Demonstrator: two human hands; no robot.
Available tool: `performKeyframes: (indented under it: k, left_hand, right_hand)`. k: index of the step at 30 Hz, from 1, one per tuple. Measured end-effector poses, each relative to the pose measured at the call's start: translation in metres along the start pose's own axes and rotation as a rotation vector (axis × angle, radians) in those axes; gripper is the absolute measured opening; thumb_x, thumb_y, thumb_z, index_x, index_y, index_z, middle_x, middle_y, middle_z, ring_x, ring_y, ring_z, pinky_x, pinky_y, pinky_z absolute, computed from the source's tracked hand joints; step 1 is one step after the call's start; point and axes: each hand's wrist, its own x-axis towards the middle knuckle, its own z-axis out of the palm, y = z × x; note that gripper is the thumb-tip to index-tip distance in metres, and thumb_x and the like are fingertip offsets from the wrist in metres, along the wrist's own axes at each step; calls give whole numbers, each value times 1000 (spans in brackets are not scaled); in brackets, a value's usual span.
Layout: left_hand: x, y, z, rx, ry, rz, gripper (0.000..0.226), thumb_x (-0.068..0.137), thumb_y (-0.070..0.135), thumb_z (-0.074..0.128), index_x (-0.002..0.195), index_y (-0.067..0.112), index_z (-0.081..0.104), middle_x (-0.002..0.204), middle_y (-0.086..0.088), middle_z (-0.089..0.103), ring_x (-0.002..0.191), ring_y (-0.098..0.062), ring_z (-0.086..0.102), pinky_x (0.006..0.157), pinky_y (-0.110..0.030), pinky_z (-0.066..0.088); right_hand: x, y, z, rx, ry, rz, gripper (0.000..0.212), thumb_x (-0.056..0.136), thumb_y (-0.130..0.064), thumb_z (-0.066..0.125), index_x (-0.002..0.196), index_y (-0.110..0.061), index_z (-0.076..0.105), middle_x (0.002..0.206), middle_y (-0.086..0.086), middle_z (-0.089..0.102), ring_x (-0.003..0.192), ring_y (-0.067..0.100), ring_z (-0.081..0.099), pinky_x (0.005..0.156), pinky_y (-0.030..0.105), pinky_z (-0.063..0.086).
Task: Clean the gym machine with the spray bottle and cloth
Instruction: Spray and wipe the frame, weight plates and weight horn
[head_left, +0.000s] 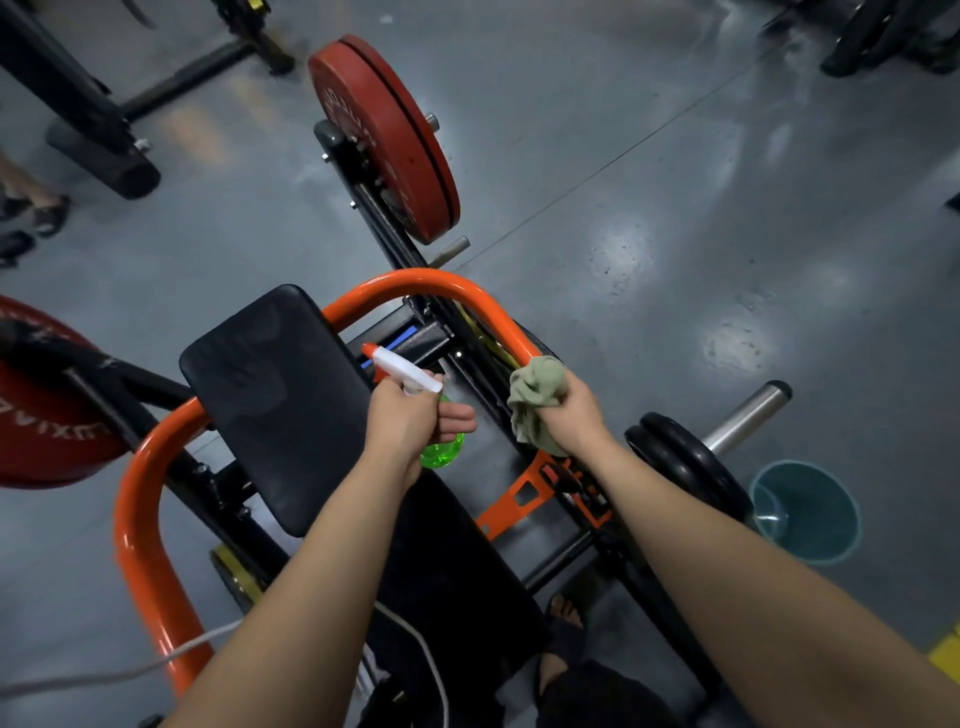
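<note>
A green spray bottle (410, 375) with a white trigger head is gripped in the left hand (400, 421), just beside the black pad (280, 400). A crumpled cloth (535, 389) is held in the right hand (576, 421) against the orange tubular bar (447, 283). A red weight plate (384, 135) is mounted beyond.

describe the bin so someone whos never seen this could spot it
Find the orange-framed gym machine in the middle and follow its right side to the black plates on a chrome bar. The bin stands on the floor just past them, the only teal, see-through thing there.
</note>
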Motion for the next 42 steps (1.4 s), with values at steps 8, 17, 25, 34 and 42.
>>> performKeyframes:
  k: [8,17,25,34,42]
  left_hand:
    - [3,-5,-6,4,-41,11,5,108,19,51,108,14,50,71,-15,75,60,-28,73,62,-34,56]
    - [8,-15,-4,-17,-122,-12,19,108,23,50,122,9,50,82,-21,76,75,-36,76,86,-50,58]
    - [16,-26,-8,4,-88,-30,12,109,21,48,116,11,49,76,-18,75,71,-33,75,91,-59,55]
    - [18,-23,15,-81,13,-4,10,109,23,47,113,13,48,75,-16,76,67,-28,76,75,-42,58]
    - [27,0,59,-78,125,241,20,106,20,50,126,21,47,125,-5,65,94,-5,75,70,-32,57]
  right_hand:
    - [-16,-19,3,-61,242,-159,27,98,-25,64,119,-9,66,111,4,69,108,21,64,89,27,47]
    - [11,15,-3,-350,-2,-77,37,89,-20,75,125,-18,65,110,0,70,100,19,65,87,26,49]
    - [31,25,-2,-470,-194,-20,7,97,-13,58,103,-13,60,78,-6,61,59,2,60,69,20,44]
    - [-6,-25,-11,270,69,-9,19,87,-10,79,106,-10,74,100,-1,75,91,11,69,81,25,56]
    - [-47,-34,-87,427,505,7,41,84,-59,65,105,-24,73,109,-12,75,107,9,69,98,32,54]
